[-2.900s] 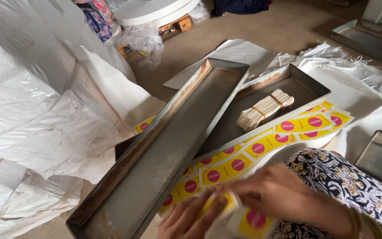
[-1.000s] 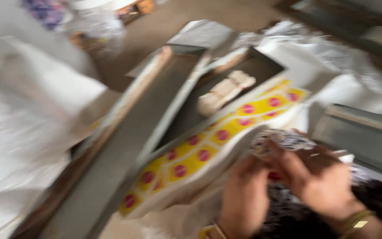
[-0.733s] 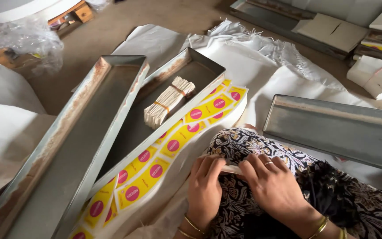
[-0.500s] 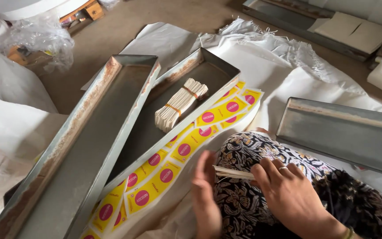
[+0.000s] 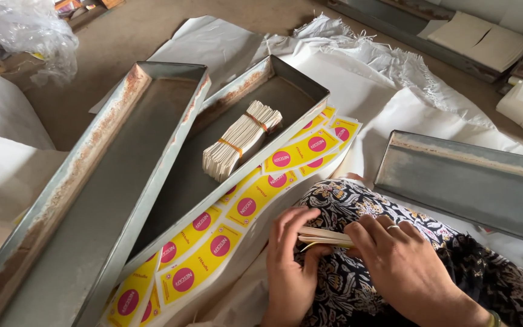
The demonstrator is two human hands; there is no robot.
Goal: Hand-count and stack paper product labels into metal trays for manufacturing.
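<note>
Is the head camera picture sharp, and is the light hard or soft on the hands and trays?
Head view: sharp, no motion blur; soft even light, faint shadows only. Left hand and right hand hold a thin stack of pale paper slips; the rusty grey metal tray shows no glare.

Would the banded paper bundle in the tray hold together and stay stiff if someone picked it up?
Probably yes: two bands hold the bundle together, so it should lift as one block. Its free end fans out, so those edges may splay. It looks light and lies flat in the tray, unlikely to roll.
</note>
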